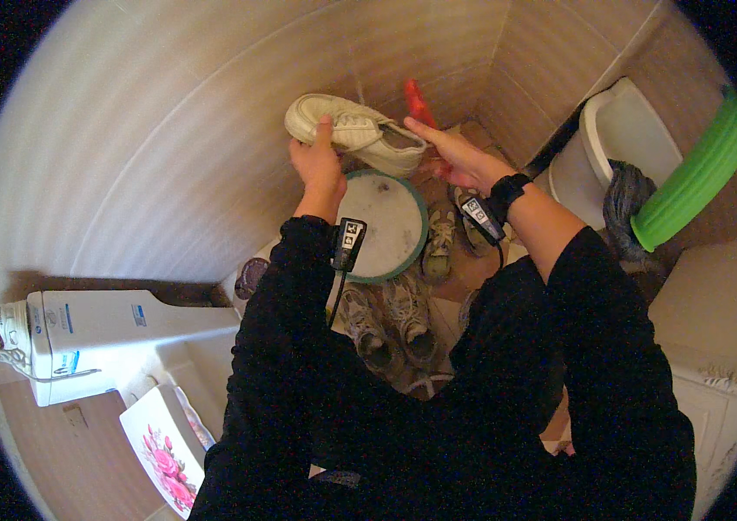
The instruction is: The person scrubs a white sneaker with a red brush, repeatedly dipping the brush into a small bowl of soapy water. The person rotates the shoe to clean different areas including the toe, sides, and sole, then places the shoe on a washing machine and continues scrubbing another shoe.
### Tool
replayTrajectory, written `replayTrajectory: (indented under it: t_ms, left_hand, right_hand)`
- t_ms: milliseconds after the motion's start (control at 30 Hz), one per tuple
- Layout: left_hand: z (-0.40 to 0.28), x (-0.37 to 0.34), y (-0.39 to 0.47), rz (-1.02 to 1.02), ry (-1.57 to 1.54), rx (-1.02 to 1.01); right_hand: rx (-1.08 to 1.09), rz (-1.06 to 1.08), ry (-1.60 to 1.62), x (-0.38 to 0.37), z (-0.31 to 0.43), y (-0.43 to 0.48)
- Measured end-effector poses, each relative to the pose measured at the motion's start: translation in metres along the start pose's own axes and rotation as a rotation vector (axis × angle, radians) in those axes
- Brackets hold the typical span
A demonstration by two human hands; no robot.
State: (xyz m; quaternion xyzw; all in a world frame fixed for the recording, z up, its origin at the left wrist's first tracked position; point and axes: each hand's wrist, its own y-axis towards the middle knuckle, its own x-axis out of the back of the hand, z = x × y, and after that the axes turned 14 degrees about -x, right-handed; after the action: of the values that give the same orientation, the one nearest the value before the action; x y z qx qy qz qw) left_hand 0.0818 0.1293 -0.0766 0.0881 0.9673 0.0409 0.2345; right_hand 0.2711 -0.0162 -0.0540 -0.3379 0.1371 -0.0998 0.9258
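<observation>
A cream lace-up sneaker (349, 127) is held up near the tiled wall, toe to the left. My left hand (321, 166) grips its front part, thumb over the lower laces. At the heel, my right hand (463, 156) has its fingers extended, one fingertip overlapping the collar; whether it grips the heel cannot be told. Below the sneaker is a round white surface with a green rim (381, 225), perhaps a stool or a basin. Two greyish sneakers (407, 312) stand in front of it, and another pair of worn shoes (441, 241) is to its right, partly hidden by my right wrist.
Behind my right hand is a red object (417, 104). A whitish tub (629, 130) stands at right, beside grey strands (625, 202) and a green ribbed plastic piece (694, 176). To the left are a white toilet (108, 332) and a rose-patterned bin (163, 449).
</observation>
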Motion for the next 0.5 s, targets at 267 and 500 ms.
replayTrajectory:
  t_ms: [267,500]
  left_hand:
    - [0.001,-0.01,-0.02,0.096,-0.309,0.104]
    - [0.014,-0.004,-0.022,0.261,-0.504,0.356]
  right_hand:
    - [0.104,-0.17,0.035,-0.015,-0.003,0.015]
    - [0.069,-0.191,0.044,-0.024,-0.003,0.02]
